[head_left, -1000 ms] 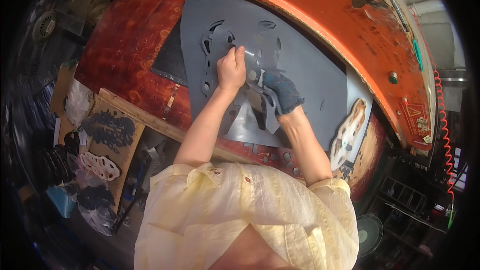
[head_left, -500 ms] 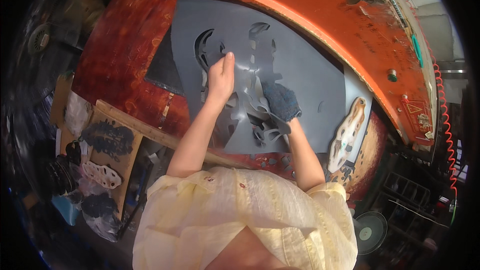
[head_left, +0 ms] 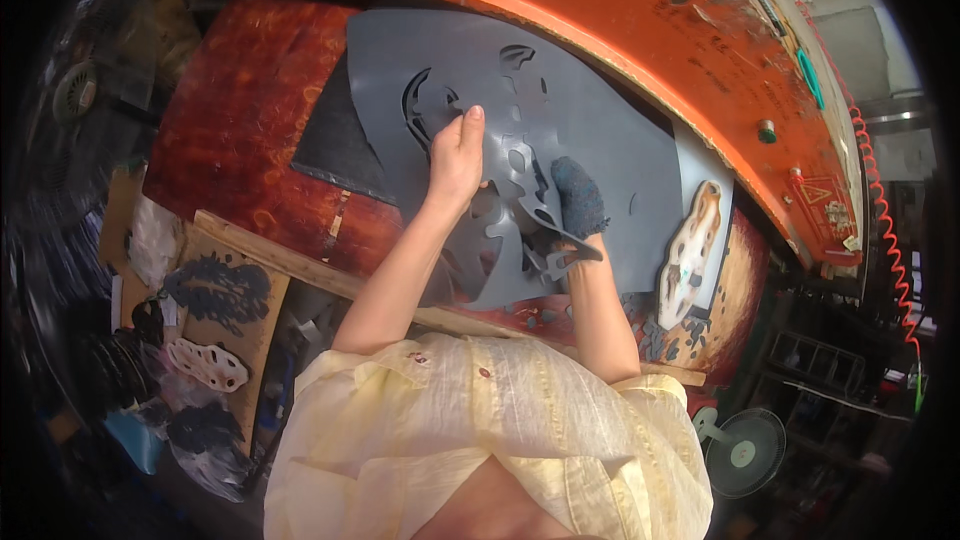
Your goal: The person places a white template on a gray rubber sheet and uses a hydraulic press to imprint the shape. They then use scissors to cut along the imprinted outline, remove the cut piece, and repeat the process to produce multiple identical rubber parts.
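Note:
A large grey rubbery sheet [head_left: 630, 150] with curved cutouts lies bent on the work surface. My bare left hand [head_left: 458, 162] grips it beside the left-hand cutouts, thumb on top; the other fingers are mostly hidden. My right hand [head_left: 580, 202], in a dark knitted glove, rests against the sheet right of the middle cutouts. Its fingers blend into one dark shape, so their pose does not show. A loose strip [head_left: 568, 254] of the sheet curls up by the right wrist.
An orange machine beam [head_left: 640, 60] spans the far side. A pale perforated template [head_left: 690, 255] lies at the right, near small dark scraps [head_left: 690, 335]. The red-brown board [head_left: 240, 110] extends left. A wooden tray [head_left: 262, 340] holds cut dark pieces. A fan [head_left: 742, 452] stands lower right.
My left hand has shifted slightly right and the sheet's near part has buckled upward. The gloved hand has turned more upright, and the strip by its wrist has lifted.

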A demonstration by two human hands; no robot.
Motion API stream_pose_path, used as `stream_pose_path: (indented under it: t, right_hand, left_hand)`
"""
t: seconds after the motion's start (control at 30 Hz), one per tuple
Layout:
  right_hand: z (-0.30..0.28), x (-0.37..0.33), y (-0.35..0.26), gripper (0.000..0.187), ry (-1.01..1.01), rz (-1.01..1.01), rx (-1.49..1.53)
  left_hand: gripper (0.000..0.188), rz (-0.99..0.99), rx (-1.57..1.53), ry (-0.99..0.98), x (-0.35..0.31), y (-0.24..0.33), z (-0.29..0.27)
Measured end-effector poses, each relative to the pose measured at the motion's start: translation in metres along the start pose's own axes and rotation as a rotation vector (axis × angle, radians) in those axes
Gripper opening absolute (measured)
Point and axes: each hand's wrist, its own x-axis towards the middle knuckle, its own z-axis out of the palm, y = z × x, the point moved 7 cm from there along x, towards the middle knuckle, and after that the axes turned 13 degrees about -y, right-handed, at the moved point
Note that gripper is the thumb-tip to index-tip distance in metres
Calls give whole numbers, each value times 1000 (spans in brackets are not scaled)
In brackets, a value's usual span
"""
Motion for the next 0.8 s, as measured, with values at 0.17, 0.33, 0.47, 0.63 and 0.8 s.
stream_pose_path:
  t: [0.17,0.33,0.47,0.63,0.8]
  right_hand:
    - [-5,-4,7,28,74,29,268]
    - [-27,1,-27,24,221,-116,-1185]
    - [-57,-27,-51,27,430,-137,-1091]
    - [-101,-98,-140,27,711,-206,-768]
    - [-144,-115,-316,11,875,-666,-1162]
  left_hand:
    - [39,21,-33,-22,-4,2,5]
    - [27,-5,21,-98,-9,0,2]
    - [24,76,-52,-169,-7,5,1]
    - [27,-99,-40,-361,-9,3,2]
    - [38,-224,7,-449,-17,16,2]
